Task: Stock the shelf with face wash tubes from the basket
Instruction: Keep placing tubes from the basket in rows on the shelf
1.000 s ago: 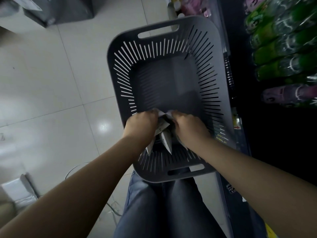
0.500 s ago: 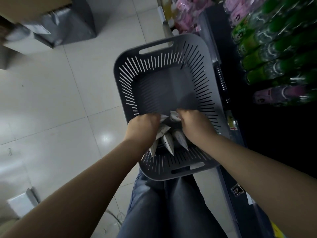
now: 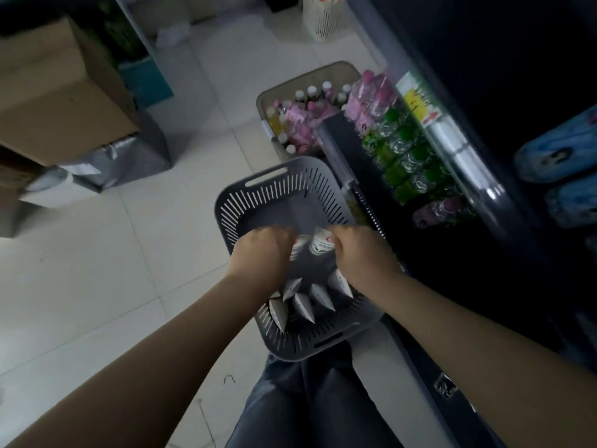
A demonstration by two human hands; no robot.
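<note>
A grey slotted basket (image 3: pixel 268 202) rests on my lap, beside the dark shelf (image 3: pixel 365 176) on the right. My left hand (image 3: pixel 258 257) and my right hand (image 3: pixel 361 253) are both over the basket, each gripping a bunch of white face wash tubes (image 3: pixel 318 245). The tubes' crimped tails (image 3: pixel 303 305) fan out below my wrists, and their printed bodies show between my hands. The far half of the basket holds nothing.
Green and pink bottles (image 3: pixel 407 156) fill the shelf level on the right. A beige bin (image 3: pixel 323 71) of bottles stands on the floor beyond the basket. Cardboard boxes (image 3: pixel 58 92) and grey parcels sit at left. White tile floor (image 3: pixel 181 221) lies between.
My head has lifted, so the basket sits lower in view and the shelf and bin have appeared. Both hands have raised the tubes higher off the basket floor.
</note>
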